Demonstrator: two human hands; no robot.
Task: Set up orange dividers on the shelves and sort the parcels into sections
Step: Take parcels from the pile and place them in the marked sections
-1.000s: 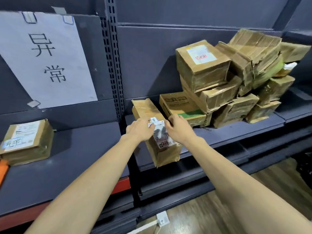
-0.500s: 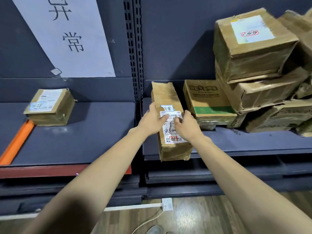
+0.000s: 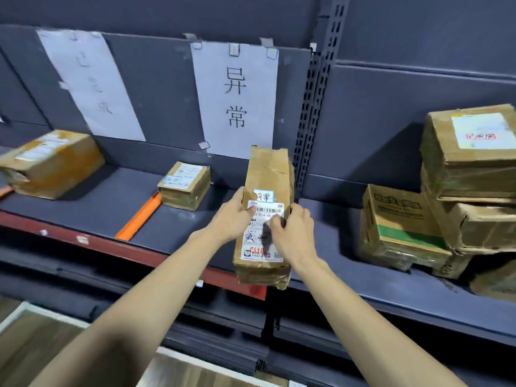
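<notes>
Both hands, left [image 3: 233,216] & right [image 3: 293,233], clamp long taped cardboard parcel [image 3: 265,219], now shifted left toward orange divider [image 3: 138,217] vs 0.5s ago.

head view, close, down onto shelf [image 3: 92,208].

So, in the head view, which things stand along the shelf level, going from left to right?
Blurred parcel → orange divider → small parcel → long parcel held by left hand and right hand → green-striped box → stacked parcels.
</notes>
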